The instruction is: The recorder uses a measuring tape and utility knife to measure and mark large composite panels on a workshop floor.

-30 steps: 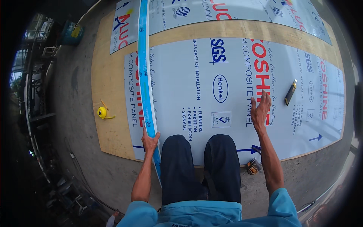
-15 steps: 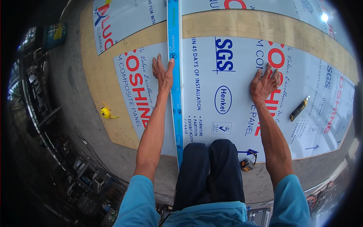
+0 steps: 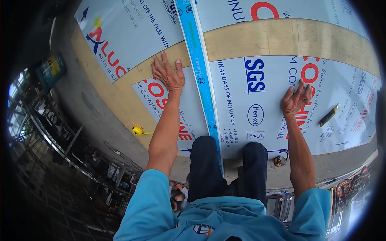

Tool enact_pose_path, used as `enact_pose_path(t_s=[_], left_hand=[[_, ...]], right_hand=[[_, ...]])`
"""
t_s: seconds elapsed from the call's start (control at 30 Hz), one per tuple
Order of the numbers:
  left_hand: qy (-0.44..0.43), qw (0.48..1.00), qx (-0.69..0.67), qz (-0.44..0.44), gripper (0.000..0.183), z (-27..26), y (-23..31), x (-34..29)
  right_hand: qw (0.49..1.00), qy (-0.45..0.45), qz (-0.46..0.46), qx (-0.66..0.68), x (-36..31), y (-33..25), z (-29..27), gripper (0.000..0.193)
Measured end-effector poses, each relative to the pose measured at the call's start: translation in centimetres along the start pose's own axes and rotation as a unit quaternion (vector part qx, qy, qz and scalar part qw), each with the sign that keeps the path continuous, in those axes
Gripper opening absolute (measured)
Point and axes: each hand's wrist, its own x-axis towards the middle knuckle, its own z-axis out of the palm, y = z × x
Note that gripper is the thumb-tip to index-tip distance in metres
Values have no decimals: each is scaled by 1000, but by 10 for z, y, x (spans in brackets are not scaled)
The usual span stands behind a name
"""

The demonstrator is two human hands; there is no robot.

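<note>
My left hand (image 3: 169,75) lies with fingers spread on the near white composite panel (image 3: 235,72), its fingertips reaching the panel's far edge. Just right of it runs a long straight bar (image 3: 201,72) wrapped in blue film, crossing the panels away from me; the hand is apart from it. My right hand (image 3: 296,100) rests on the same panel farther right, fingers slightly bent and apart, holding nothing. A yellow and black utility knife (image 3: 329,115) lies on the panel beyond that hand. My left knee (image 3: 204,148) is against the bar's near part.
Another printed panel (image 3: 136,32) lies farther off, past a strip of bare plywood (image 3: 281,38). A yellow tape measure (image 3: 137,131) sits on the plywood at left. A black and orange tape measure (image 3: 280,161) is by the near edge. Metal racks (image 3: 60,132) stand at far left.
My left hand has come off the blue bar and moved left onto the panel, its fingers spreading. My knees have moved apart. The view has shifted; the right hand keeps its place on the panel.
</note>
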Motion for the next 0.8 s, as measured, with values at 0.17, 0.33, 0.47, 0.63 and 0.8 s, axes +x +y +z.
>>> enact_pose_path(t_s=[0.17,0.33,0.47,0.63,0.8], left_hand=[[-19,1000,6,22,65,-3,0,0],[-25,999,33,-1,65,-5,4,-4],[-12,1000,11,12,68,-4,-3,2],[-37,999,16,2,68,0,-1,-1],[-24,999,21,13,68,4,-15,-3]], right_hand=[[1000,3,13,-3,1,2,0,49],[1000,4,27,-2,1,0,2,49],[999,16,15,26,4,-3,4,49],[998,22,14,-62,-2,-2,-6,53],[998,-5,63,-23,-5,-12,-9,56]])
